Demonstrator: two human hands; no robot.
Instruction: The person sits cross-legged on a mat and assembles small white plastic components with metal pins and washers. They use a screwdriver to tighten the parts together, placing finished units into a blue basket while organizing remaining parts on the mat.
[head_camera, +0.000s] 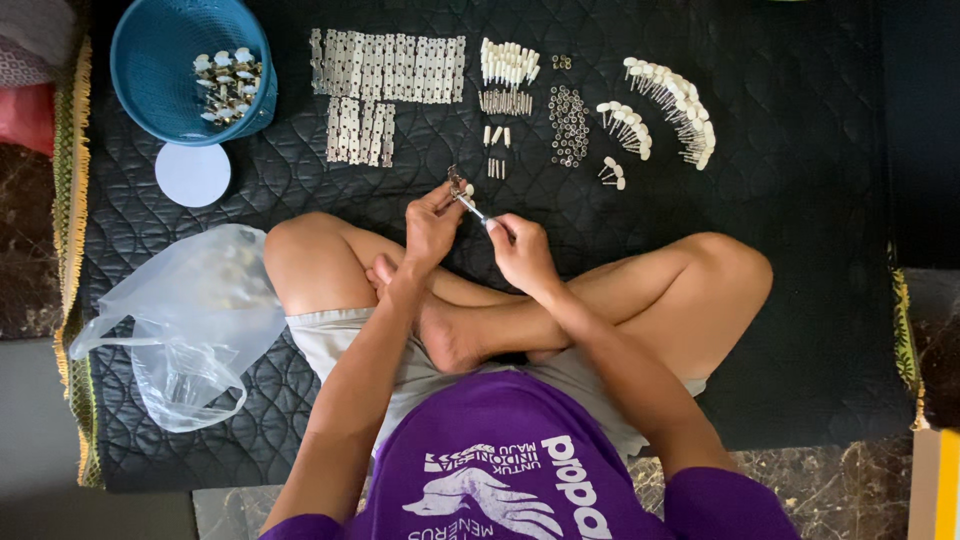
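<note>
**Two hands hold a small metal part above the black mat**

A small metal part (462, 192) is held between both hands, just above the crossed legs of the person who sits on the black quilted mat (800, 150). The left hand (432, 225) pinches the upper end of the part with its fingertips. The right hand (520, 250) is closed on the lower end, where a thin metal pin sticks out. The two hands are near each other but do not touch; only the part joins them. The part is too small to say its exact shape.

On the mat in front of the hands lie sorted groups. Directly beyond the part are a few short white pegs (497, 150). Further away is a tidy block of white pegs (508, 62) with a row of metal pins just under it. To the left of these lie rows of flat metal plates (388, 68). To the right is a heap of small metal rings (568, 125), and further right a curved row of white-headed pins (672, 105).

At the far left stands a blue basket (160, 60) with assembled pieces inside, a round white lid (192, 174) near it, and a clear plastic bag (190, 320) beside the left knee.
</note>
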